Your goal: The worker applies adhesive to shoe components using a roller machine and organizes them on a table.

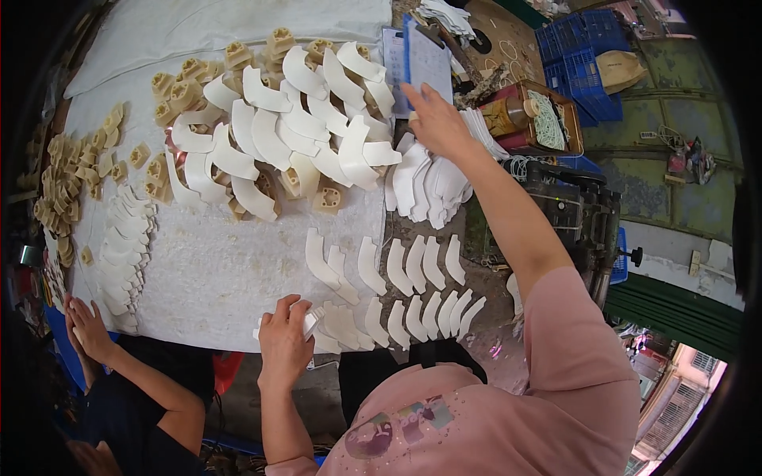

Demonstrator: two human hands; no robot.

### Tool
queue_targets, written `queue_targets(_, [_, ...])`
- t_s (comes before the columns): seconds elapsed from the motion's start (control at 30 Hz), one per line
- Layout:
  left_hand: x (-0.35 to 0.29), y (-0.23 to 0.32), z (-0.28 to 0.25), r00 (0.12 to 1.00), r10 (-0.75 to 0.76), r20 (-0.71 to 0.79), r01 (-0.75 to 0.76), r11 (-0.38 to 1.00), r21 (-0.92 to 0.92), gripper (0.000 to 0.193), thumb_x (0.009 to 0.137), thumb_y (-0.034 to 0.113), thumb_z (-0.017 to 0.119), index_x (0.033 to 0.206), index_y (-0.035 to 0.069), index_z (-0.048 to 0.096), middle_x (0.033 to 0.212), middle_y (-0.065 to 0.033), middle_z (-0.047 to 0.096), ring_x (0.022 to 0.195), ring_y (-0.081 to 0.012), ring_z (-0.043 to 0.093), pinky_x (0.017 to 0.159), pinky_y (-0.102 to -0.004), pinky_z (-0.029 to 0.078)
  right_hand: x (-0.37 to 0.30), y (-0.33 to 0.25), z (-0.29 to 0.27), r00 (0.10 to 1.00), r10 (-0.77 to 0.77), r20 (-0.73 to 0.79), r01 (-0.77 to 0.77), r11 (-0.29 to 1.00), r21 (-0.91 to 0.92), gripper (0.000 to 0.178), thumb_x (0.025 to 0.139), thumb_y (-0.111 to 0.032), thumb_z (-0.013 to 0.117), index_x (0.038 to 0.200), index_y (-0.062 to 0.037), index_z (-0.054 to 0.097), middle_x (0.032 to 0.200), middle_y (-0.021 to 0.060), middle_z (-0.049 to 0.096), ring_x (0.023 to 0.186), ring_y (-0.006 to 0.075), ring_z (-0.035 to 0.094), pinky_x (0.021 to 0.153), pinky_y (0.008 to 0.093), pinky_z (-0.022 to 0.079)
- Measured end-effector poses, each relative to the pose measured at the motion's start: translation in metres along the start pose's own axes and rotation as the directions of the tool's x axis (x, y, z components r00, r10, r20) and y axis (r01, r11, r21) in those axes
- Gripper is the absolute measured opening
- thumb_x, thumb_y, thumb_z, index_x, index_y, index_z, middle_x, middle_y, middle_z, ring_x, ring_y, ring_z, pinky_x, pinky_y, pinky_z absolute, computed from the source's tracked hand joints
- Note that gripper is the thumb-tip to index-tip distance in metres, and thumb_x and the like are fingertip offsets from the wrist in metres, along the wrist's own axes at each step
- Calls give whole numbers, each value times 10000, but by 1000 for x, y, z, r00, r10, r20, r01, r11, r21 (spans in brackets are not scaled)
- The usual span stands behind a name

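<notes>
Near the front edge of the table, my left hand (282, 345) is closed around a small stack of white curved pieces (312, 320). My right hand (435, 119) reaches far across, with its fingers stretched out over the lower part of a blue clipboard (429, 59) holding paper. Just below that hand lies a pile of white curved pieces (432, 186). Between my arms, more of these pieces (397, 266) are laid out in two rows. Larger white curved pieces (274, 135) lie heaped over beige blocks with holes (327, 199).
At left, a co-worker's hands (89, 329) rest by the table edge, near overlapping white pieces (123, 246) and many small beige parts (67, 182). A box of pale cord (548, 119), a jar (504, 117), a black machine (567, 206) and blue crates (583, 55) stand at right.
</notes>
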State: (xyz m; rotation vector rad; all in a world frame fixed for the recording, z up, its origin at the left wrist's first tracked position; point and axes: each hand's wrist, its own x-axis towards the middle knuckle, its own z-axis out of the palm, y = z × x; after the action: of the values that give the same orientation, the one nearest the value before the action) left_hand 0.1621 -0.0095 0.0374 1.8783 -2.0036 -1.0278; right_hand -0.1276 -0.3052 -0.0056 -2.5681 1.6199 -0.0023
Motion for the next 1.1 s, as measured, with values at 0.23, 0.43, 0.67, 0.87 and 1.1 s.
queue_targets(0.23, [4, -3, -1, 999, -32, -25, 32, 999, -7, 466, 578, -15, 683, 1016, 70, 550, 1083, -100, 563, 890, -307, 573, 739, -394, 438, -19, 4, -4, 974, 168, -154, -130, 965, 226, 604, 814, -108, 516, 1383, -143, 318, 1321, 262, 395, 1093, 434, 503, 931, 453, 427])
queue_targets(0.43, [5, -5, -2, 998, -43, -46, 43, 999, -5, 473, 577, -10, 691, 1021, 72, 549, 1088, -94, 564, 875, -306, 574, 737, -390, 440, -20, 3, -5, 965, 159, -207, -101, 959, 263, 551, 839, -106, 493, 1368, -113, 336, 1287, 230, 441, 1098, 402, 510, 925, 442, 430])
queue_targets(0.67, [0, -8, 4, 998, -45, -43, 44, 999, -26, 460, 600, -4, 685, 1036, 66, 556, 1085, -107, 567, 847, -279, 585, 733, -377, 413, -22, 4, -6, 955, 173, -242, -104, 956, 275, 498, 865, -116, 473, 1349, -89, 359, 1220, 236, 494, 1065, 405, 528, 905, 445, 433])
queue_targets(0.87, [-7, -8, 3, 998, -59, -19, 57, 997, -59, 487, 576, -27, 686, 1033, 77, 551, 1005, -106, 598, 831, -307, 565, 734, -388, 434, -18, 1, -4, 959, 221, -175, -169, 948, 269, 481, 845, -111, 494, 1316, -75, 405, 1208, 218, 514, 1084, 397, 514, 917, 442, 421])
queue_targets(1.1, [-4, 33, 0, 946, -263, -188, 142, 860, -489, 461, 645, -20, 670, 1081, 36, 533, 1007, -124, 613, 900, -249, 597, 809, -336, 462, -50, -19, -31, 956, 70, -284, 42, 927, 372, 372, 768, 49, 521, 1129, -34, 554, 1031, 154, 591, 923, 303, 566, 830, 360, 447])
